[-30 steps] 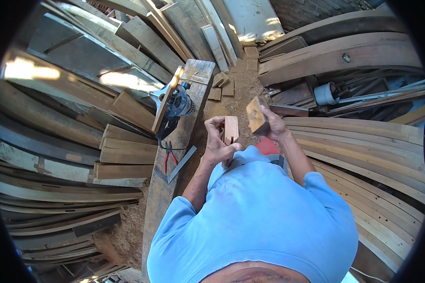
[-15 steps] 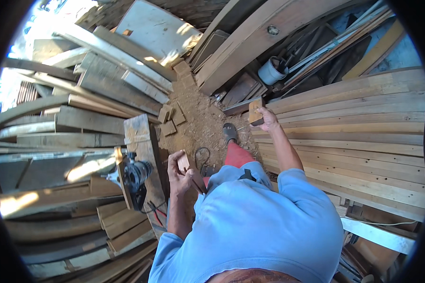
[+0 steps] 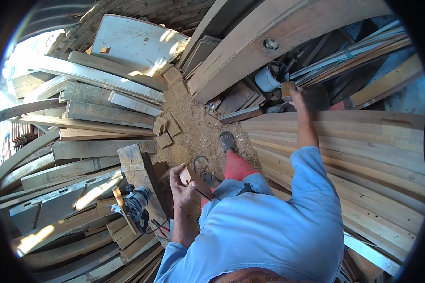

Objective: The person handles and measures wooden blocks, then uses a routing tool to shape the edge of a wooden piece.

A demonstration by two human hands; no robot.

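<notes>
My left hand (image 3: 180,188) is closed round a flat brown piece of wood (image 3: 187,176), held near my waist with one end slanting back toward my shirt. My right hand (image 3: 298,99) reaches out far to the right, closed on a small wooden block (image 3: 287,88). That block is just right of a white bucket (image 3: 267,80), which has dark tools standing in it. Left of my left hand, a router (image 3: 138,200) with a blue-grey body rests beside a worn plank (image 3: 133,159).
Long stacked boards (image 3: 363,155) fill the right side. Rough planks (image 3: 99,151) pile up on the left. Several wood offcuts (image 3: 164,139) lie on the sawdust-covered floor (image 3: 189,120). A pale panel (image 3: 134,45) leans at the back, and a thick beam (image 3: 250,45) slants across the far right.
My right hand has moved away from me and to the right with the wooden block. My left hand keeps its piece of wood near my waist. The view has shifted slightly.
</notes>
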